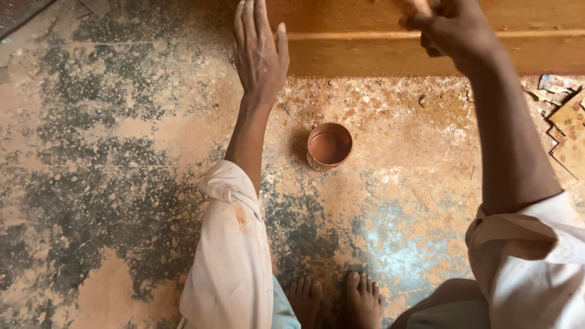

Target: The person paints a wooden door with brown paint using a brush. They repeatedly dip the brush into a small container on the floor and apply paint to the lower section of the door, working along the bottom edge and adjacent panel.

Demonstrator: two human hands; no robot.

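Down on the stained floor [109,183], right between the two outstretched arms, sits a small round bowl [329,146], and it holds a brown, reddish liquid that fills most of it. Nothing else is in it, and neither hand touches it. Up top, the left hand [259,52] is flat and open, fingers straight and together, thumb out, pressed against the end of the wooden board [426,55] that runs along the upper edge. The right hand [454,30] is curled tight, fingers bunched on something pale against the board's face, though the top edge cuts it off and what it grips cannot be made out. White sleeves are rolled up both forearms. Bare feet [338,298] stand below the bowl, well apart from it.
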